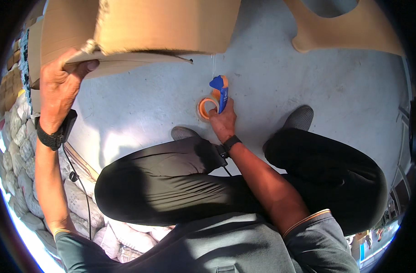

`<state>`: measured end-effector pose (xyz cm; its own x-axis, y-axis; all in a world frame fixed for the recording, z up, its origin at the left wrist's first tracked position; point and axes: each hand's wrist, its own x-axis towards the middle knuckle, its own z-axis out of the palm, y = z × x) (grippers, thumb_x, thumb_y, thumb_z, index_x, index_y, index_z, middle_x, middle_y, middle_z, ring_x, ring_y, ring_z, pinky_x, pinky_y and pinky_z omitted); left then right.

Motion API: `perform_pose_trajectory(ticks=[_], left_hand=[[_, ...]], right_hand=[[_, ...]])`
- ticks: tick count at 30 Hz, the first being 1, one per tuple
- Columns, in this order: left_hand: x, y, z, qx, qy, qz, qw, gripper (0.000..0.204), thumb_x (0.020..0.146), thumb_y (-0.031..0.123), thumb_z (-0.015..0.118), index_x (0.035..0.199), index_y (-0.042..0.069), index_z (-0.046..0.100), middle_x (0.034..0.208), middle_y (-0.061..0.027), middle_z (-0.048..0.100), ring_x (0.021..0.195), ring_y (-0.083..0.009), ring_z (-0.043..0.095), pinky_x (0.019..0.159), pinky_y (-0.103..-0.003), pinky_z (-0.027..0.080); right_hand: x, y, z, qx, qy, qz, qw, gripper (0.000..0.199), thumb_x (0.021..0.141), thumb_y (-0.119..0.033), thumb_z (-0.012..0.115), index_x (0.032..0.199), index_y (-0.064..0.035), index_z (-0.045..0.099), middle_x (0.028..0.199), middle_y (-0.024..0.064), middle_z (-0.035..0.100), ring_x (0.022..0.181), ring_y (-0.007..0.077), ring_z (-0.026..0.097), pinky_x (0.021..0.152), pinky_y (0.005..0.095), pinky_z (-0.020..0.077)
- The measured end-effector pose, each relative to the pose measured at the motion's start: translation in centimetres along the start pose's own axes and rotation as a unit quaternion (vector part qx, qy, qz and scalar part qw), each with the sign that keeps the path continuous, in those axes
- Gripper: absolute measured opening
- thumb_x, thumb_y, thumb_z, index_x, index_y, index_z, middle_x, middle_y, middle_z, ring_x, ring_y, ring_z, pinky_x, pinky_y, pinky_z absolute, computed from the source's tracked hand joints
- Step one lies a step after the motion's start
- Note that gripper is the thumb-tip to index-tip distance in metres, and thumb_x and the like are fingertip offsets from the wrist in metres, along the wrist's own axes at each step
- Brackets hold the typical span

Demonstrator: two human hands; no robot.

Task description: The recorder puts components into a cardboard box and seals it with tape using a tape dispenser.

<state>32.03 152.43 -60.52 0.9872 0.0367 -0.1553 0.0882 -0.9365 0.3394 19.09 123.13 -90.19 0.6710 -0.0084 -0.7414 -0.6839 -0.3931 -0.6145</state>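
With fingers and thumb closed on its lower edge, my left hand grips a large brown cardboard box at the upper left. My right hand holds a tape dispenser with a blue body and an orange-rimmed roll of tape. A thin clear strip of tape runs from the dispenser's blue head up to the box's edge. The dispenser is apart from the box, above the grey floor. Inside the box is hidden from this view.
A curved piece of brown cardboard lies at the upper right. Filled white sacks are stacked along the left and behind me. My shoes stand on the floor below the dispenser. A cable hangs from my left wrist.
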Motion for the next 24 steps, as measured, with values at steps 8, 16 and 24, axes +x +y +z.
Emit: perform_pose_trajectory(ticks=[8, 16, 24], left_hand=[[0.3, 0.8, 0.0, -0.005, -0.026, -0.003, 1.0, 0.018, 0.089, 0.008, 0.081, 0.104, 0.001, 0.076, 0.076, -0.0034, 0.067, 0.071, -0.0085, 0.056, 0.066, -0.026, 0.047], [-0.1, -1.3, -1.6, -0.027, -0.019, -0.025, 0.999, 0.031, 0.095, 0.014, 0.077, 0.121, -0.001, 0.071, 0.097, -0.0042, 0.077, 0.085, -0.011, 0.065, 0.081, -0.026, 0.052], [-0.4, 1.3, -2.1, -0.042, 0.001, -0.001, 0.999, 0.026, 0.094, 0.012, 0.078, 0.115, -0.002, 0.072, 0.091, -0.0021, 0.074, 0.083, -0.0084, 0.062, 0.078, -0.025, 0.05]], right_hand=[[-1.3, -1.3, 0.4, -0.026, -0.011, 0.027, 0.999, 0.049, 0.084, -0.012, 0.068, 0.129, -0.0034, 0.051, 0.1, 0.0192, 0.07, 0.096, 0.0378, 0.071, 0.089, 0.0461, 0.0538], [0.0, 0.2, -3.3, -0.048, 0.086, -0.069, 0.993, 0.058, 0.081, -0.007, 0.074, 0.133, -0.0012, 0.051, 0.112, 0.0255, 0.068, 0.107, 0.0458, 0.067, 0.093, 0.052, 0.0521], [-1.5, -0.7, -8.6, -0.074, 0.115, -0.047, 0.99, 0.056, 0.083, -0.008, 0.074, 0.133, -0.001, 0.051, 0.112, 0.0255, 0.069, 0.107, 0.0445, 0.068, 0.094, 0.05, 0.0523]])
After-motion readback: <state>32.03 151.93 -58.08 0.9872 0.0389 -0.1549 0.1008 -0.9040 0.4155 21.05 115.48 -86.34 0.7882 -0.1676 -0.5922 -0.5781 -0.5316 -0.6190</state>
